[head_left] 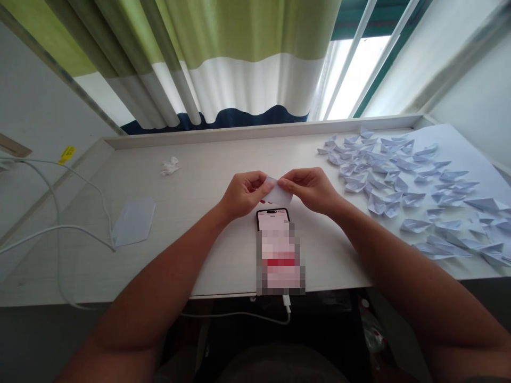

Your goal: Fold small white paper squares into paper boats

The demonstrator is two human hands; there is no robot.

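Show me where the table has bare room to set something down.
The table is bare between crumpled paper and left hand, and between white sheet and left forearm. Folded papers crowd the right; a phone fills the near middle.

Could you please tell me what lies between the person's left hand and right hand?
In the head view, a small white paper spans the gap between the left hand and the right hand, pinched by both.
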